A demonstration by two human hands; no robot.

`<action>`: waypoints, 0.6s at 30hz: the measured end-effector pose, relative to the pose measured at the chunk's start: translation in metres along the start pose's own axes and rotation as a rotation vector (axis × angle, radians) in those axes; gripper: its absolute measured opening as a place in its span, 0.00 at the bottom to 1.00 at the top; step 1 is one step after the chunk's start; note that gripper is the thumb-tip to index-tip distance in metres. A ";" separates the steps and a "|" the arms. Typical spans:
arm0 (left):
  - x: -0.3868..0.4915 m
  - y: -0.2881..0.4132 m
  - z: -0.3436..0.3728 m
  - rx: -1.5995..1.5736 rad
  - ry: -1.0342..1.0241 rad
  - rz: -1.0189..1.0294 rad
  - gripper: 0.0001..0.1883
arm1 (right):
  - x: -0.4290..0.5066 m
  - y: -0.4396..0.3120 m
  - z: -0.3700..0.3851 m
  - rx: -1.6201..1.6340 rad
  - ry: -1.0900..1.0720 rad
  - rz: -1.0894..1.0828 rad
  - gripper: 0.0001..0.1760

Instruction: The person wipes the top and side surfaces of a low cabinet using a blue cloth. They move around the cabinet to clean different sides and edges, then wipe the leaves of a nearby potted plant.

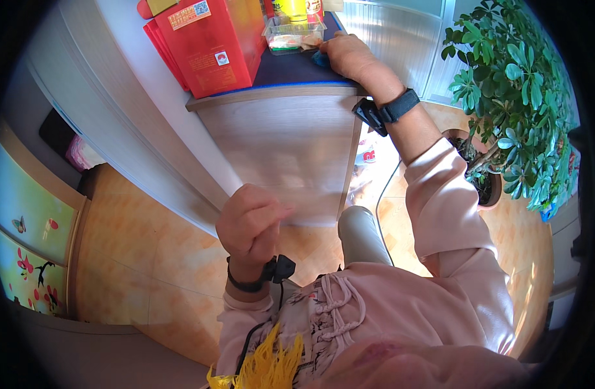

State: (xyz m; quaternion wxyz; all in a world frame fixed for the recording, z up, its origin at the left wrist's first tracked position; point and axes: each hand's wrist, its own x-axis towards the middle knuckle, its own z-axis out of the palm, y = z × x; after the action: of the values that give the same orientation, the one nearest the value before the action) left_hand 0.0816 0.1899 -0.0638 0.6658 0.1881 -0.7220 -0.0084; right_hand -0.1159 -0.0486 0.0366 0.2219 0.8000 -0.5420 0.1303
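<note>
My right hand (348,56) reaches onto the far right part of a cabinet top covered with a dark mat (297,70). Its fingers are closed around a small bluish cloth (320,59), mostly hidden by the hand. Just left of these fingers sits a clear plastic tray (296,36) with packets inside. My left hand (251,223) hangs in the air before the cabinet, its fingers curled; nothing shows in it. Both wrists wear black straps with small devices.
A large red gift bag (205,48) stands at the mat's left. Behind the tray is a yellow container (293,8). A potted plant (516,87) stands on the right. A plastic bag (365,165) and a cable lie beside the wooden cabinet (278,146). A door frame borders the left.
</note>
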 end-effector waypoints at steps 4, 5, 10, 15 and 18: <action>0.004 -0.005 0.014 0.005 0.002 -0.027 0.11 | 0.000 -0.016 0.002 0.249 0.048 -0.134 0.14; 0.005 -0.006 0.017 0.024 -0.032 -0.021 0.10 | 0.001 -0.024 0.003 0.275 0.062 -0.294 0.18; 0.008 -0.016 0.025 0.133 -0.111 -0.050 0.08 | -0.020 -0.002 0.002 0.337 0.201 -0.385 0.22; 0.015 -0.038 0.023 0.159 0.032 -0.246 0.12 | -0.039 0.057 -0.006 0.184 0.154 -0.013 0.18; 0.023 -0.053 0.032 0.145 0.051 -0.292 0.11 | -0.038 0.060 -0.005 0.309 0.286 -0.066 0.22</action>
State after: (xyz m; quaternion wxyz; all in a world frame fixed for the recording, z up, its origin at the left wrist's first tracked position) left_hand 0.0642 0.1263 -0.0593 0.6604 0.3385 -0.6685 -0.0481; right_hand -0.1852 -0.0342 0.0362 0.1757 0.8152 -0.4519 0.3167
